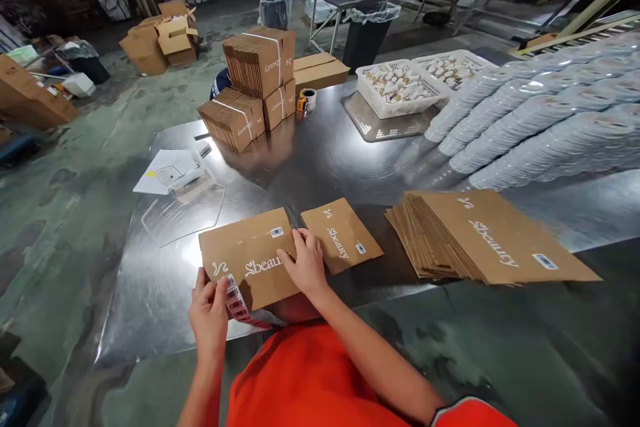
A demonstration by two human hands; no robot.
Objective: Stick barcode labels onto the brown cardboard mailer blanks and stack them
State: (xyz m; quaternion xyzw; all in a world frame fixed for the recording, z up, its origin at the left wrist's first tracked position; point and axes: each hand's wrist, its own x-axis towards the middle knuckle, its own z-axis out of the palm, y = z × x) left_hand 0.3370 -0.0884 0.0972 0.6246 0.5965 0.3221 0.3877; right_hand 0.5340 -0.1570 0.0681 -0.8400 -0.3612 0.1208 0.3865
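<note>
A flat brown cardboard piece (260,287) with white lettering lies at the metal table's front edge. My left hand (209,310) grips its lower left corner between thumb and fingers, beside a strip of barcode labels (237,300) that hangs toward the table edge. On the cardboard's right side rests my right hand (306,260), fingers bent and slightly apart; whether it grips anything is unclear. Just right of that hand lies another printed cardboard piece (342,235). Farther right, a fanned stack of the same cardboard (495,237) reaches over the front edge.
Strapped cardboard bundles (260,63) stand at the back of the table (320,167), with tape rolls (309,100) beside them. White baskets (395,90) of small items and long rows of wrapped, stacked goods (545,127) occupy the right. Papers (170,170) lie at left.
</note>
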